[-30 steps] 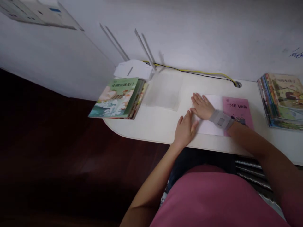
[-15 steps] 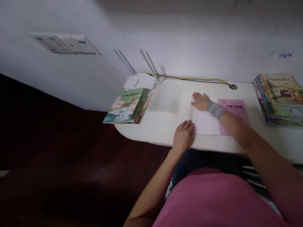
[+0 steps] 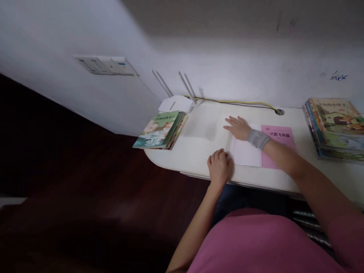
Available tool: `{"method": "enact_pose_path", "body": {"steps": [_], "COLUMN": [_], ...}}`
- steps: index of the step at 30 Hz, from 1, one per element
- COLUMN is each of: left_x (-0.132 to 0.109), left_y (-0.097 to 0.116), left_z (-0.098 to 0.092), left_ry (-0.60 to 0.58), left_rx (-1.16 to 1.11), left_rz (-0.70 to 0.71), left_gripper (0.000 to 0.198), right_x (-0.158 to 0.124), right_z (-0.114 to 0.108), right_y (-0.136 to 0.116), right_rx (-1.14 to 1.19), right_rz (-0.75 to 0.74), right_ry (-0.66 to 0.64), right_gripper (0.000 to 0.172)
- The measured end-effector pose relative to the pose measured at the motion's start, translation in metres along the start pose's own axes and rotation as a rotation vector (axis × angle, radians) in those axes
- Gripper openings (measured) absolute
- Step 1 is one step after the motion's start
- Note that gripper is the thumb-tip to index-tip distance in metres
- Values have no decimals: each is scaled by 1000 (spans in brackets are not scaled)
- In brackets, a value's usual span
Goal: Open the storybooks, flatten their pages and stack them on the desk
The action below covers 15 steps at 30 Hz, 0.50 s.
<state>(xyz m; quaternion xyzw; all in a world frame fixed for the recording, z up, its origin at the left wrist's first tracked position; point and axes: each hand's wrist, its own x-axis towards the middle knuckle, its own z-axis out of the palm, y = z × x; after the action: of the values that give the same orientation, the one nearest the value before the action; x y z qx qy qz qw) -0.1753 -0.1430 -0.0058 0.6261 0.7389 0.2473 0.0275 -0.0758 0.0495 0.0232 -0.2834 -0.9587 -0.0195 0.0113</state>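
Centrally, one rectangular white paper sheet (image 3: 246, 153) lies on a rounded cream-white desk (image 3: 196, 161), close to the desk's near edge, with a narrow pale strip along its left side. Two bare hands are in view, well apart from each other and both at this sheet. The left hand (image 3: 219, 168) sits at the sheet's near left corner, its fingers curled and knuckles raised; whether it pinches the paper edge cannot be told. The right hand (image 3: 238, 128) lies open and flat at the sheet's far edge, fingers spread, with one grey wrist brace (image 3: 258, 138) around the wrist.

Just right of the sheet, and partly under it, lies one pink booklet (image 3: 277, 146) with a dark Chinese title. Two stacks of illustrated picture books stand on the desk: a smaller left stack (image 3: 159, 131) at the far left, and a taller right stack (image 3: 334, 129) at the far right. Between the left stack and the sheet is one pale grey rectangular patch (image 3: 201, 121). Behind the left stack sits a white wireless router (image 3: 174, 103) with thin upright antennas. One yellow cable and one black cable (image 3: 227, 102) run along the far edge to a round desk grommet (image 3: 280, 112). One white wall socket panel (image 3: 106, 65) is fixed to the white wall (image 3: 241, 57), and dark wooden flooring (image 3: 85, 182) extends to the left. A pink T-shirt (image 3: 256, 246) fills the near foreground.
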Motion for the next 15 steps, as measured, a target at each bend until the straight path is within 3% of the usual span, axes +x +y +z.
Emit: {"method": "enact_pose_path", "body": {"steps": [2,4,9,13,15], "left_x": [0,0,-3,-4,-2], "left_y": [0,0,-2,-9,-11], "left_z": [1,1,2,5,6], "left_ry": [13,27,40,51,47], "left_rx": [-4,1,-1,-79,-235], "left_rz": [12,14,17,-1,-25], "left_gripper": [20,19,25,55,68], "right_x": [1,4,10,7,-1], "right_z": [-13,-23,-35,-44,-55], "right_y": [-6,-12,-26,-31,-28], "right_rx": [-103,-153,-213,-253,-243], "right_rz": [-230,-343,-401,-398,-385], "right_ry": [-75,-155,-194,-192,-137], "right_gripper": [40,32,26,18,19]}}
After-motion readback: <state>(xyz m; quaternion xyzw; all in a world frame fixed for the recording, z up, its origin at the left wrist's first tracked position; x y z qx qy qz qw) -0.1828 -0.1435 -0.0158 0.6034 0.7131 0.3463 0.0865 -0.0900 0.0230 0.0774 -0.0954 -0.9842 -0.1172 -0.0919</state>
